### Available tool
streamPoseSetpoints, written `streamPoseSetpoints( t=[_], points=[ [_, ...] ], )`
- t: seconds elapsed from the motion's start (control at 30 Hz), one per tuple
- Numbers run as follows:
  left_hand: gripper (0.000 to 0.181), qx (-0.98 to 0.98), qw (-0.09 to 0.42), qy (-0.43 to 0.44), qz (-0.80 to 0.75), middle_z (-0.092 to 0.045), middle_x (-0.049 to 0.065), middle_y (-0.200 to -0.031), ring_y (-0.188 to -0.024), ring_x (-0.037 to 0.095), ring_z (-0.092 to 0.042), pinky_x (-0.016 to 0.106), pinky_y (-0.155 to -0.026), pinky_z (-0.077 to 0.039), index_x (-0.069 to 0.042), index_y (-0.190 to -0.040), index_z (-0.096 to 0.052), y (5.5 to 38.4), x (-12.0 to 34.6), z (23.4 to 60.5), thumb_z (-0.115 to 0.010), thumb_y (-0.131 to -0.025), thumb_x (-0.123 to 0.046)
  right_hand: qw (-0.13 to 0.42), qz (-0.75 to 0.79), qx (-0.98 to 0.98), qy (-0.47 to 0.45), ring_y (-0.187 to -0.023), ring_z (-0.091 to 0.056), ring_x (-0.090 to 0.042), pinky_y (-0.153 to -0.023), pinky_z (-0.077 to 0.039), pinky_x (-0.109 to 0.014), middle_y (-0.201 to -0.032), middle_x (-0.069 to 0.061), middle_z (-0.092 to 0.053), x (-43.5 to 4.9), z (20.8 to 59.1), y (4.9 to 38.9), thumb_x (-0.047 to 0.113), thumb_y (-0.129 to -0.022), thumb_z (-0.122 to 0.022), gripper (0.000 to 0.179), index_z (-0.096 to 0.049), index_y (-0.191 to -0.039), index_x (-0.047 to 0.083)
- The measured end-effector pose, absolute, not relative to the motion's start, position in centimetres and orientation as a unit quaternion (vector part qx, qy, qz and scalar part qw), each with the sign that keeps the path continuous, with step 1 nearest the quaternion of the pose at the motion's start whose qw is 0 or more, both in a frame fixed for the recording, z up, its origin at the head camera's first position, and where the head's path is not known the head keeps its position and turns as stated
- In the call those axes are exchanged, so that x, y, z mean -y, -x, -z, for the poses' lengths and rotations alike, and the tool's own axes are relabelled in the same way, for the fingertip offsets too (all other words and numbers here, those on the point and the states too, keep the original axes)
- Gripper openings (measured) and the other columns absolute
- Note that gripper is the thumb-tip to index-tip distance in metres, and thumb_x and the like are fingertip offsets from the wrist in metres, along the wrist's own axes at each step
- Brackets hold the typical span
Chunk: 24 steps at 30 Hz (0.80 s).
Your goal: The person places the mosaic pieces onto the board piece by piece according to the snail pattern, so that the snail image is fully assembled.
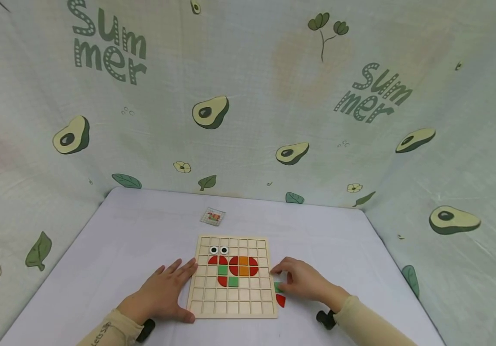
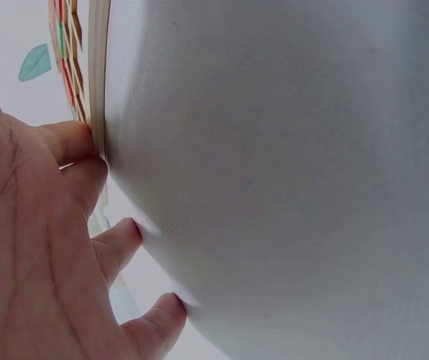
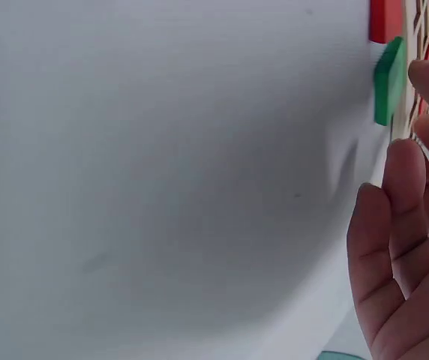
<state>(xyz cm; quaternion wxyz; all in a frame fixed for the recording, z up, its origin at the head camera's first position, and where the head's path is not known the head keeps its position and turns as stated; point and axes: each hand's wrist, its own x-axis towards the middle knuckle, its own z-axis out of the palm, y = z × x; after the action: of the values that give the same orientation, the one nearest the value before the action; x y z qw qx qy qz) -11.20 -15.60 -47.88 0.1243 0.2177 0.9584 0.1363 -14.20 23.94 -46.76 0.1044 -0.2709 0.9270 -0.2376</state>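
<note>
A wooden grid board [image 1: 233,294] lies on the table in the head view. Set in its cells are red quarter-round pieces, orange squares [image 1: 243,260], green squares [image 1: 233,282] and two round eye pieces [image 1: 219,250]. My left hand [image 1: 163,290] is spread flat, its fingertips touching the board's left side. At the right edge, my right hand [image 1: 302,281] hovers with bent fingers set apart. Beside its thumb lies a loose green piece [image 3: 390,81], partly covered in the head view. A loose red quarter-round piece [image 1: 280,300] lies just nearer. No piece shows between the right fingers.
A small picture card [image 1: 213,216] lies behind the board on the white-covered table [image 1: 144,216]. Cloth [image 1: 248,72] printed with avocados and leaves hangs behind and at both sides. Black wrist devices [image 1: 326,319] sit at both wrists.
</note>
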Motion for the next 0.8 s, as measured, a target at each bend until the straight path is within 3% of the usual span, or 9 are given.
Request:
streamPoseSetpoints(
  t=[0.8],
  points=[
    [0.120, -0.957, 0.120, -0.223, -0.141, -0.035, 0.002, -0.159, -0.144, 0.039, -0.028, 0.068, -0.108, -0.026, -0.011, -0.151, -0.043, 11.14, 15.80, 47.92, -0.079, -0.057, -0.077, 0.092, 0.216, -0.934, 0.268, -0.068, -0.051, -0.004, -0.059, -0.046, -0.021, -0.100, 0.010, -0.059, -25.01, 47.49, 13.72, 0.014, -0.085, -0.076, 0.028, -0.072, -0.113, 0.019]
  ],
)
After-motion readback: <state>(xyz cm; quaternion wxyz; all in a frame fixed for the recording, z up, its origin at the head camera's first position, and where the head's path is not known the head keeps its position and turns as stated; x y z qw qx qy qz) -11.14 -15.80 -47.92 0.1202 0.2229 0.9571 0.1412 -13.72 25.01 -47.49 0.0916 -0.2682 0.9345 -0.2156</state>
